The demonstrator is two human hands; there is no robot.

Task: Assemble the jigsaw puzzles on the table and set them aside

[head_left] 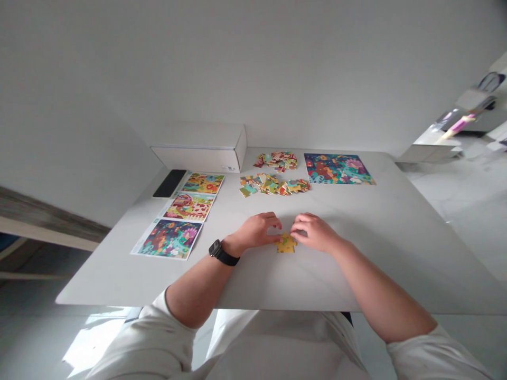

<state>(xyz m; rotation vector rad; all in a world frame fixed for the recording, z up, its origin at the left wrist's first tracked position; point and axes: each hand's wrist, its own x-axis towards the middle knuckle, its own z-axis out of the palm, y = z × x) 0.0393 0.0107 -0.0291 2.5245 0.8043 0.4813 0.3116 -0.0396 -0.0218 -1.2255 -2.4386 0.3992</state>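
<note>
My left hand (258, 230) and my right hand (315, 231) rest close together on the white table (380, 237), fingers curled down. Both touch a small cluster of joined yellow puzzle pieces (285, 244) lying flat between them. The left fingertips pinch its left edge, the right fingertips press its upper right edge. A black watch (221, 253) sits on my left wrist.
Farther back lie two heaps of loose puzzle pieces (274, 184) and a finished blue puzzle (337, 169). A sheet with three reference pictures (180, 215), a black phone (170, 182) and a white box (202, 146) are at the back left.
</note>
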